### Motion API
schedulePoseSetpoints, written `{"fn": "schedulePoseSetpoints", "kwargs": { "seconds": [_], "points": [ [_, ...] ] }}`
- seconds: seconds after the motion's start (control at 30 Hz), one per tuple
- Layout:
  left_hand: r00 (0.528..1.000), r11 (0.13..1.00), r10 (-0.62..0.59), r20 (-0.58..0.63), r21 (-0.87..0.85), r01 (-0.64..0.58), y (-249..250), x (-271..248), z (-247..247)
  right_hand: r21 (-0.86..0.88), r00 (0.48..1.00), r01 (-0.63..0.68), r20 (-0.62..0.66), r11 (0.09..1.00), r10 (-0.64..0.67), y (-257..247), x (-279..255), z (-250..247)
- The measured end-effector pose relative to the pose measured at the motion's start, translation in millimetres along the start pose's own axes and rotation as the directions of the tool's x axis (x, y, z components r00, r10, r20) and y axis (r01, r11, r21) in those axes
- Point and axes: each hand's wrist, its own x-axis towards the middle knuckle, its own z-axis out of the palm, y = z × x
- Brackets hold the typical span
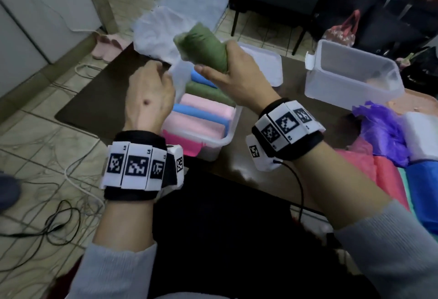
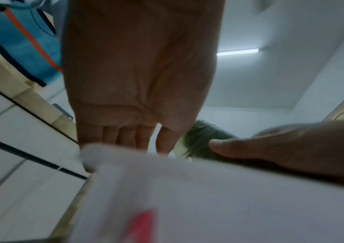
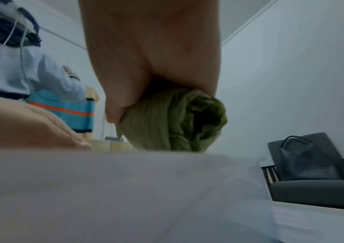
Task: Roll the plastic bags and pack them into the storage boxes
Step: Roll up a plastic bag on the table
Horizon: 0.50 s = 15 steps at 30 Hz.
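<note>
Both hands are raised over the nearer storage box (image 1: 214, 141): the right hand (image 1: 233, 78) grips a rolled green bag (image 1: 206, 46), the left hand (image 1: 149, 93) pinches a white plastic bag (image 1: 156, 33). Pink, blue and green rolls (image 1: 201, 111) fill the box on the desk (image 1: 251, 163).

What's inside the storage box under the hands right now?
The storage box holds rolled bags side by side: pink, blue and green. Its far end is hidden behind both hands and the raised green roll.
</note>
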Motion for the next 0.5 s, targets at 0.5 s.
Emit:
{"fn": "schedulePoseSetpoints", "kwargs": {
  "seconds": [0.5],
  "points": [
    [0.963, 0.933, -0.237, 0.13, -0.247, 0.263, -34, -1, 13, -0.386, 0.869, 0.017, 0.462, 0.922, 0.178, 5, 13, 35]
  ]
}}
